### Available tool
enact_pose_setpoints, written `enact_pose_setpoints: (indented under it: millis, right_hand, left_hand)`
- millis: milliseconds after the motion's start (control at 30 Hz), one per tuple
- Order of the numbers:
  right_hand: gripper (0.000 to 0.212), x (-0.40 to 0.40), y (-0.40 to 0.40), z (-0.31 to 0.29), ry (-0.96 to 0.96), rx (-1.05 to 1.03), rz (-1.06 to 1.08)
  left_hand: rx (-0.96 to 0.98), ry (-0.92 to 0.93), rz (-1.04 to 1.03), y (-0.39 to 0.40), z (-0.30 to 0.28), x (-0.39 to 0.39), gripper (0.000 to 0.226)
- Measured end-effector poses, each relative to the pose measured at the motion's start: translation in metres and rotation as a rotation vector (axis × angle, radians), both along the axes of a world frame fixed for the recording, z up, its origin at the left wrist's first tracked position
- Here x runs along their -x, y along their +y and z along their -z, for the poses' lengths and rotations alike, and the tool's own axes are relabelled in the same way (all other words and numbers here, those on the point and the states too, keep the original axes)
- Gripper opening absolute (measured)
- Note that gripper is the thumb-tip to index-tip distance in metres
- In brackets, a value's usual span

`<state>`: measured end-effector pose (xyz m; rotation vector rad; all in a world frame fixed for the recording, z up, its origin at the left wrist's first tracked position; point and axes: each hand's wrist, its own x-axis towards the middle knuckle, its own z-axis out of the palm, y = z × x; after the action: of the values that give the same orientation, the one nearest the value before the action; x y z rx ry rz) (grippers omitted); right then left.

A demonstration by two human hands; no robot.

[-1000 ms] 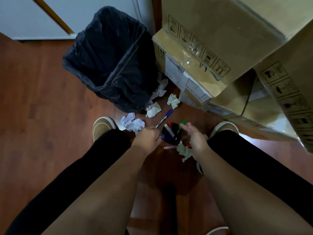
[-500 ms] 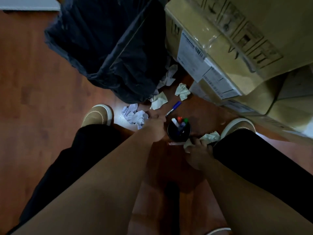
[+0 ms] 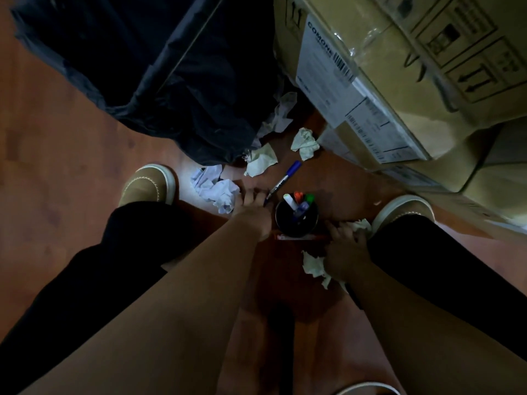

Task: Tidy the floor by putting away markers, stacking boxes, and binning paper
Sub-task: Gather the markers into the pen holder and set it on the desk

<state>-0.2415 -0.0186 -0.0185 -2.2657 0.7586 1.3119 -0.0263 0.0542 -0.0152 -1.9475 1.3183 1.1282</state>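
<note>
On the wooden floor between two shoes: black marker cup [image 3: 296,219], upright. Left hand [image 3: 252,210] fingers at blue marker [image 3: 282,182], grip unclear. Right hand [image 3: 346,246] curled on crumpled paper [image 3: 313,265]. Risk: knocking cup, spilling markers

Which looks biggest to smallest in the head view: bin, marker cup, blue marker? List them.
1. bin, by far the largest.
2. marker cup.
3. blue marker: about as long as the cup is wide, but much thinner.

Head camera looks steeply down, close over the floor [image 3: 71,132].
</note>
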Motion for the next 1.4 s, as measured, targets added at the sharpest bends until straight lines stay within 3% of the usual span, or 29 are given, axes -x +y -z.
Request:
enact_pose_setpoints:
  millis: [167,300,400,500,633,767,900,1033,1200,1400]
  right_hand:
    - [0.050,0.004,0.002,0.000,-0.078,0.036,0.012]
    - [0.049,0.003,-0.018,0.007,-0.085,-0.034,0.133]
    - [0.032,0.008,-0.034,-0.003,-0.307,0.035,0.116]
    - [0.020,0.009,-0.046,-0.027,-0.495,0.087,0.075]
    - [0.032,0.010,-0.050,-0.063,-0.650,0.095,0.413]
    - [0.014,0.006,-0.051,-0.094,-0.622,0.127,0.848]
    - [0.026,-0.001,-0.048,-0.117,-0.686,0.222,1.047]
    - [0.021,-0.016,-0.038,-0.135,-0.744,0.208,1.066]
    - [0.021,-0.033,-0.024,-0.145,-0.799,0.174,1.061]
    - [0.028,-0.037,-0.014,-0.131,-0.671,-0.006,1.018]
  left_hand:
    - [-0.022,0.018,-0.064,-0.002,-0.004,0.008,0.075]
    - [0.170,0.107,-0.163,-0.004,-0.011,0.004,0.059]
    - [0.250,0.125,-0.216,-0.018,-0.028,-0.004,0.032]
    - [0.277,0.039,-0.291,-0.030,-0.050,-0.013,0.036]
    - [0.415,-0.023,-0.480,-0.025,-0.081,-0.022,0.031]
    - [0.645,0.052,-0.751,-0.011,-0.117,-0.033,0.016]
    - [0.657,0.244,-0.909,0.009,-0.141,-0.030,0.013]
    - [0.593,0.272,-0.846,0.024,-0.146,-0.020,0.009]
    - [0.697,0.187,-0.798,0.024,-0.147,-0.009,0.010]
    - [0.731,0.227,-0.624,0.026,-0.146,-0.005,0.010]
